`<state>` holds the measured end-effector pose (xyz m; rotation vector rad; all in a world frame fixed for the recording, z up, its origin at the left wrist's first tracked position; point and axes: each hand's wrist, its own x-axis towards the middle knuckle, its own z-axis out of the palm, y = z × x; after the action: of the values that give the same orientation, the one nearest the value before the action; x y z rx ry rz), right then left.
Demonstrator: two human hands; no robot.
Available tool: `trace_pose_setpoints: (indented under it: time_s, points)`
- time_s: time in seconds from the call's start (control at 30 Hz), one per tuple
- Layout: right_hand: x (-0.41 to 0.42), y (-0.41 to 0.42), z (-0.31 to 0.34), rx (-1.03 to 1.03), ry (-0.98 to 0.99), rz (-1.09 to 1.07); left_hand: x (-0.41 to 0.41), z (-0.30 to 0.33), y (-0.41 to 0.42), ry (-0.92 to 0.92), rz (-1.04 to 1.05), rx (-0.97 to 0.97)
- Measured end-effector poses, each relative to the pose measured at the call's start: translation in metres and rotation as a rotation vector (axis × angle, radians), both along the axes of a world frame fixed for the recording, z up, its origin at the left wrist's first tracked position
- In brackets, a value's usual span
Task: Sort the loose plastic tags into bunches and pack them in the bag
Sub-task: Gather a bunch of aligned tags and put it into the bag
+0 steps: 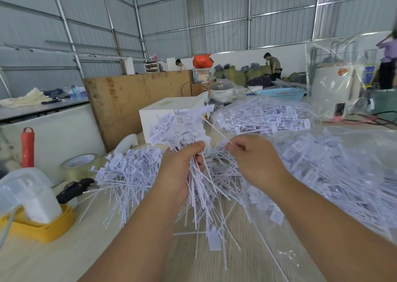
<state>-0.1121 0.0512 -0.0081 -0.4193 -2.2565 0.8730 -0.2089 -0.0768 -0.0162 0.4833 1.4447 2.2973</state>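
white plastic tags bunched upright in the gripping left hand, heads level for bundling; 1 loose tag pinched by the right hand, likely joining; bag alongside.

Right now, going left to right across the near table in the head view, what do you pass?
Red handle → tape roll → loose pile of tags → left hand gripping a bunch → right hand pinching one tag → clear bag of tags.
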Motion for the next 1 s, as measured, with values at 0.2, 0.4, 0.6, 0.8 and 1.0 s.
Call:
trace_pose_setpoints:
  time_s: [0.2,0.4,0.6,0.8,1.0]
  points:
    - [0.003,0.014,0.001,0.203,0.023,-0.052,0.000,0.000,0.002,-0.087,-0.012,0.052]
    - [0.003,-0.001,-0.003,0.620,0.087,-0.111,0.011,0.001,0.004,0.025,-0.110,-0.029]
    - [0.011,-0.017,0.002,0.764,0.226,-0.289,0.023,-0.001,0.011,0.151,-0.282,0.029]
    - [0.013,-0.018,0.001,0.767,0.120,-0.253,0.028,-0.001,0.010,0.157,-0.373,0.085]
    - [0.008,-0.016,0.001,0.512,0.106,-0.074,0.028,0.002,0.009,0.184,-0.323,0.036]
